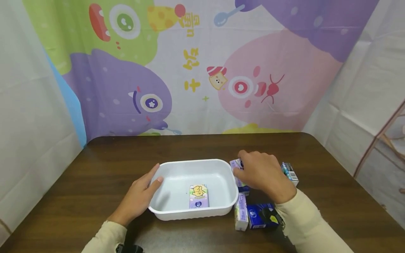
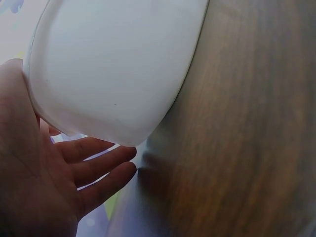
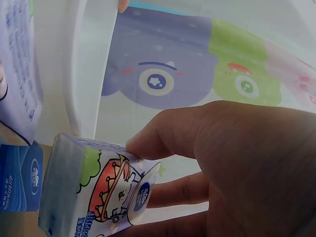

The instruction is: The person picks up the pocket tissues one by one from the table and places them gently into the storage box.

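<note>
A white plastic tub stands on the table, with a purple-and-yellow tissue pack lying inside. At its left end my left hand holds the rim, thumb over the edge and fingers outside; in the left wrist view those fingers reach along the outer wall. My right hand grips a small pack of tissues beside the tub's right end. Thumb and fingers pinch the pack, whose cartoon-printed side faces the right wrist camera.
Nearer the front, another purple tissue pack lies along the tub's right side. Next to it is a dark blue tissue pack. Beyond my right wrist sits a further small pack. A cartoon-printed curtain hangs behind the brown table.
</note>
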Demonstrator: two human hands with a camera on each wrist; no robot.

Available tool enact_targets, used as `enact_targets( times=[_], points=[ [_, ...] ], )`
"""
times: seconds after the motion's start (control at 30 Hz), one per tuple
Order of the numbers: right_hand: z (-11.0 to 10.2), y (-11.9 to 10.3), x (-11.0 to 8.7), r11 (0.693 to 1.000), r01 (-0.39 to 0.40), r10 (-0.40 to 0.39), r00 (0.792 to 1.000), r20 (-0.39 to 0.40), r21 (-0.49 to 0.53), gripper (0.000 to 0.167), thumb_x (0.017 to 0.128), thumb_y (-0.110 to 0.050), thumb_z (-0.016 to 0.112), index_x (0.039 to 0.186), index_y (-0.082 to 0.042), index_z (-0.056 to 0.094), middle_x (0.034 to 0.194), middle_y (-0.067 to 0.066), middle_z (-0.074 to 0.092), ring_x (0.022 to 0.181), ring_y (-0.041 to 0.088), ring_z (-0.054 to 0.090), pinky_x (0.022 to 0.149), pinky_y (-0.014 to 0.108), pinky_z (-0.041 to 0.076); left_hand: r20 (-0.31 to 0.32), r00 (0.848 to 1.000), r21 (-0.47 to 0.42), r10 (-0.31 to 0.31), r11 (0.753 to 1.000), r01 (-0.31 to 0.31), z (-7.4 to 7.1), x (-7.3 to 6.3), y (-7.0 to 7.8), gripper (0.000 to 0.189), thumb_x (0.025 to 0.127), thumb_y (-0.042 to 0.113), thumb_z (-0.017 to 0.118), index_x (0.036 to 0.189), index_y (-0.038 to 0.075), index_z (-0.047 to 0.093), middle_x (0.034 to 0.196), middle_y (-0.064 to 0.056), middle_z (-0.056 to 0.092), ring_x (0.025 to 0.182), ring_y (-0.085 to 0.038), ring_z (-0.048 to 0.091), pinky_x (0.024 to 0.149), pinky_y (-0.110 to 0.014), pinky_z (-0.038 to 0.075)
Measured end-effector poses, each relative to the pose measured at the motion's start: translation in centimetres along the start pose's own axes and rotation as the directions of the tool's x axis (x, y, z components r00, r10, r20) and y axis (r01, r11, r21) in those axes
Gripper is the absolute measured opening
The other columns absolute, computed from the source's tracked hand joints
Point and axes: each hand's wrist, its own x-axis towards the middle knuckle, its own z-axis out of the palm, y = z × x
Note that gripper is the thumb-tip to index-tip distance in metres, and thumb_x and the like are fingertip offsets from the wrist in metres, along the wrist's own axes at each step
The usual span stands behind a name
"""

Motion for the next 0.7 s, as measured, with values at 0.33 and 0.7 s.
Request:
enact_targets(
  times=[0.33, 0.7],
  points=[
    [-0.10, -0.29, -0.24, 0.999, 0.039, -0.041, 0.997, -0.070, -0.016, 0.038, 0.089, -0.037, 0.064, 0.115, -0.009, 0.068, 0.095, 0.008, 0.071, 0.078, 0.026, 0.066, 0.067, 0.050, 0.053, -0.003, 1.000, -0.001, 0.002, 1.000, -0.002, 0.04, -0.06, -0.11, 0.065, 0.106, 0.046, 0.046, 0.157, 0.008, 0.033, 0.155, -0.017, 0.038, 0.140, -0.036, 0.039, 0.110, -0.056, 0.033],
    [-0.27, -0.55, -0.52, 0.997, 0.069, -0.071, 0.991, -0.112, -0.021, 0.036, 0.089, -0.037, 0.066, 0.113, -0.010, 0.068, 0.090, 0.005, 0.070, 0.072, 0.022, 0.063, 0.061, 0.046, 0.053, 0.001, 1.000, 0.010, -0.008, 1.000, 0.008, 0.00, 0.01, -0.07, 0.065, 0.106, 0.047, 0.045, 0.157, 0.009, 0.033, 0.155, -0.017, 0.039, 0.140, -0.036, 0.039, 0.110, -0.056, 0.034]
  ],
)
